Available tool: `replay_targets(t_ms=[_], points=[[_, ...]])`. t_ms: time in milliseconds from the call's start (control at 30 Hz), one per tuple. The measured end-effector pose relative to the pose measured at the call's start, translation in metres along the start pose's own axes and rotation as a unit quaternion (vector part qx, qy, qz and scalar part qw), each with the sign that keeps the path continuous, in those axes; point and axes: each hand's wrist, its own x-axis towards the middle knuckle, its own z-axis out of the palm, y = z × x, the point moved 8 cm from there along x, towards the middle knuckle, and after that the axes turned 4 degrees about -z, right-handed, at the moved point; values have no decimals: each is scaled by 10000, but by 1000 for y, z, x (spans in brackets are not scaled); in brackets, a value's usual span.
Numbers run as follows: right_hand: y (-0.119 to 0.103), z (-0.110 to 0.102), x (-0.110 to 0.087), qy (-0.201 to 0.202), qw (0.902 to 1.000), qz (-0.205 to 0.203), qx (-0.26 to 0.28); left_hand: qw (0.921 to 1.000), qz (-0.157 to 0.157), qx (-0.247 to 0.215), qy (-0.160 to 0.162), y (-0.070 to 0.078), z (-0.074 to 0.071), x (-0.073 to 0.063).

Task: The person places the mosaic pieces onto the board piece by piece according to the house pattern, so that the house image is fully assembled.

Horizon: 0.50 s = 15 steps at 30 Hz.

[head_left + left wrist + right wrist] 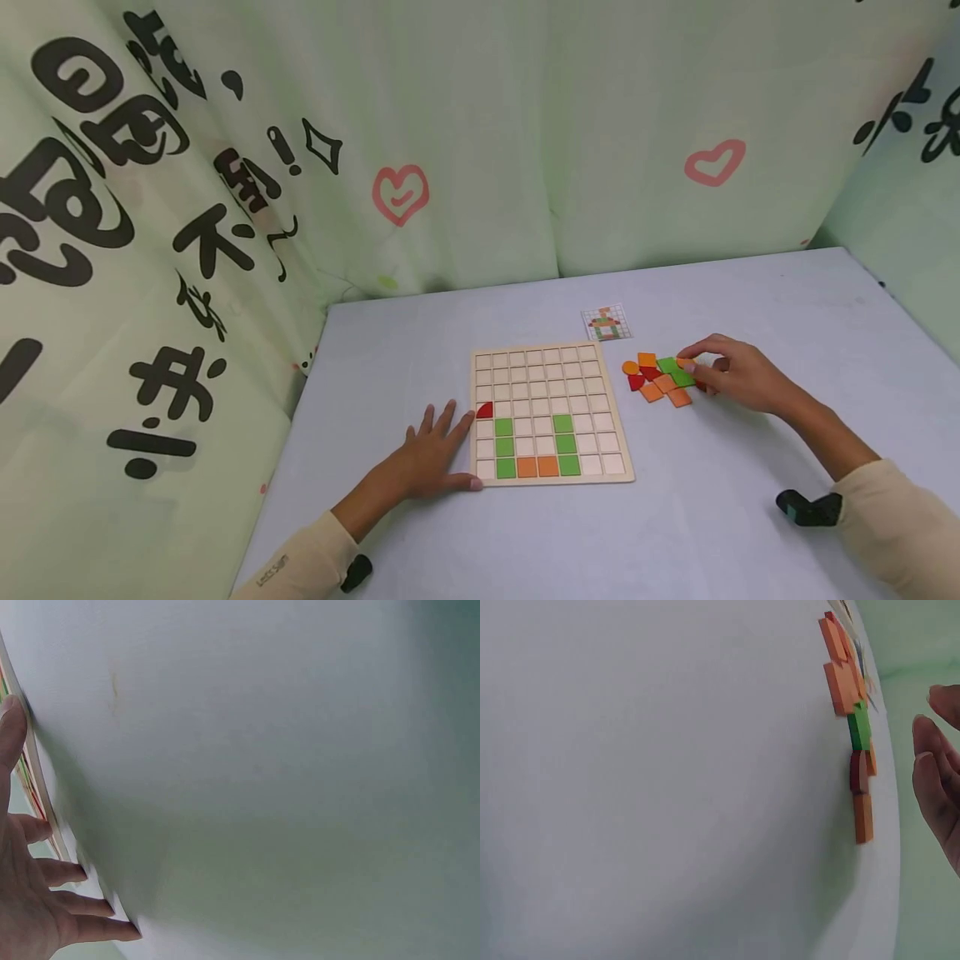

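Note:
My left hand [429, 457] lies with fingers spread at the left edge of a wooden grid board [553, 344], its thumb and forefinger touching the frame. In the left wrist view, the thumb [10, 733] rests along the board's edge. Green squares [565, 444], two orange squares [527, 467] and a red quarter-circle [485, 410] sit in the board's cells. My right hand [738, 372] hovers over the loose pieces, thumb and forefinger bent around an orange piece [683, 362]. From the right wrist, the fingertips [924, 729] appear apart, with nothing visible between them.
Loose orange, red and green pieces [654, 392] lie right of the board. A small pattern card [607, 322] lies behind it on the pale tabletop [420, 333]. Printed curtains [480, 208] hang behind and at the sides.

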Motion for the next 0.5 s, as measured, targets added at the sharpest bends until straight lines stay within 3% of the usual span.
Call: replay_targets(t_ms=[233,500], points=[[30,-9,-12,-165,9996,20,-229,10000,24,53,28,2,0,0],[46,-13,-17,-264,9985,44,-480,10000,-32,20,-26,2,-2,-1]])
